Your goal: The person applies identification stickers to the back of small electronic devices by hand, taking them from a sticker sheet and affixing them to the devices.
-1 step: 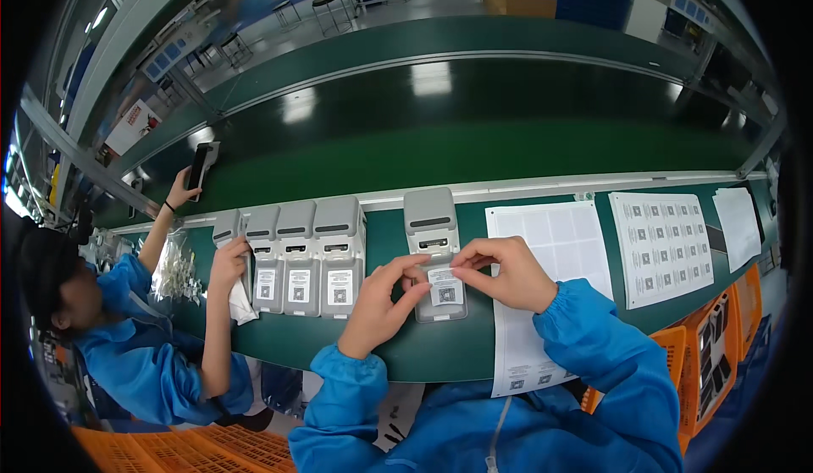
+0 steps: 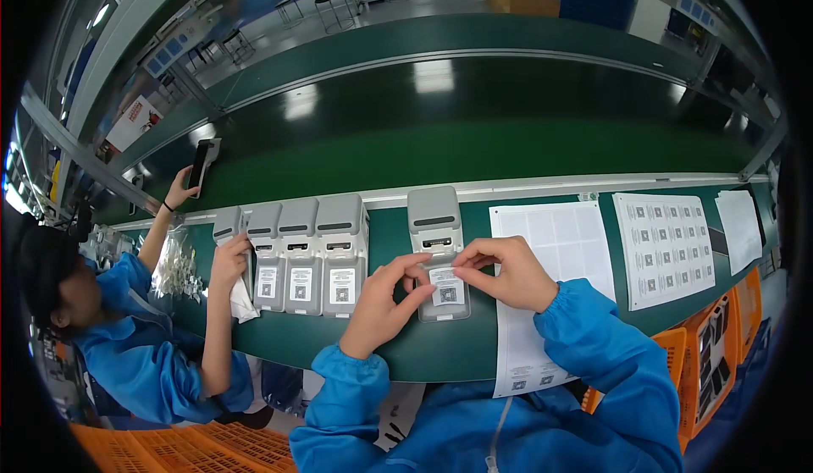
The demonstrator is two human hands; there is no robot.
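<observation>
A white label (image 2: 445, 290) with a printed square code lies on the lower face of a grey-and-white boxy device (image 2: 444, 310), which looks like a card payment terminal. My left hand (image 2: 383, 302) is curled at the label's left edge, thumb and fingertips against it. With thumb and index finger, my right hand (image 2: 506, 275) pinches the label's upper right corner. Just left of my hands, similar labelled devices (image 2: 340, 257) stand in a row. Under my right forearm lies a partly used label sheet (image 2: 555, 244), most of its upper part blank.
A full label sheet (image 2: 665, 253) and more white paper (image 2: 738, 229) lie to the right. Orange crates (image 2: 696, 371) stand beyond the table's right edge. At left, a co-worker (image 2: 161, 346) reaches over the green surface holding a device (image 2: 201, 168). Clear bags (image 2: 174, 265) sit nearby.
</observation>
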